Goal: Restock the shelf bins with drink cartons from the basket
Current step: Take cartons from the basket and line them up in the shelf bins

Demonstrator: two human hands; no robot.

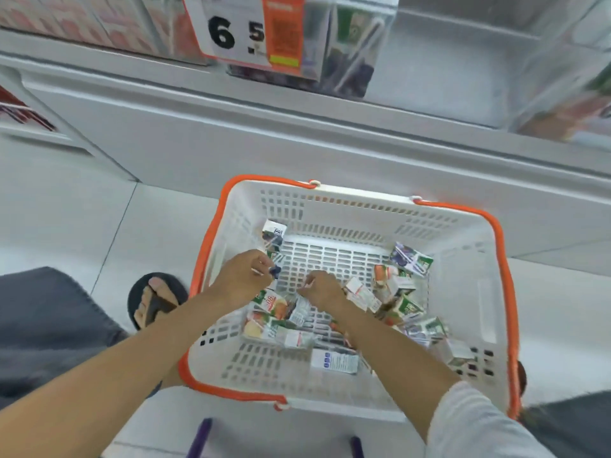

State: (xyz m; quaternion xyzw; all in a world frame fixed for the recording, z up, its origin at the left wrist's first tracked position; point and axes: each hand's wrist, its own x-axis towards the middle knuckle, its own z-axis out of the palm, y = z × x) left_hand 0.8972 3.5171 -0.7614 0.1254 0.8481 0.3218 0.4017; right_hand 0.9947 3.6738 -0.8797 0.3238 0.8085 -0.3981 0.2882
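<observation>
In the white basket [463, 246] on the floor [66, 209], just in front of the shelf [231, 127], both hands reach down among loose drink cartons. The left hand [241, 276] has its fingers [261, 259] curled in, thumb and forefinger pinched on a dark-blue piece [274, 271]; too little of it shows to say what it is. The right hand [322, 289] is knuckles-up with its fingers curled down onto the cartons beneath; whether they grip anything I cannot tell.

Below the hands lie the orange-and-green cartons [271, 302], flat and overlapping, their long axes running roughly left to right. A white carton [334, 361] lies flat near the front wall, also lengthwise left to right. In the far left corner one carton [274, 231] stands tilted against the wall. On the right a purple carton [411, 259] lies at a slant, with more cartons heaped below it along the right side.

The slotted bottom [330, 256] shows bare in the far middle, beyond both hands. The orange handles [502, 259] lie folded down along the rim on both sides, leaving the top open. The far rim sits close to the shelf's base. Above, a clear bin [347, 44] holds cartons behind a price tag [244, 31]. A sandalled foot [155, 299] rests just left of the basket.
</observation>
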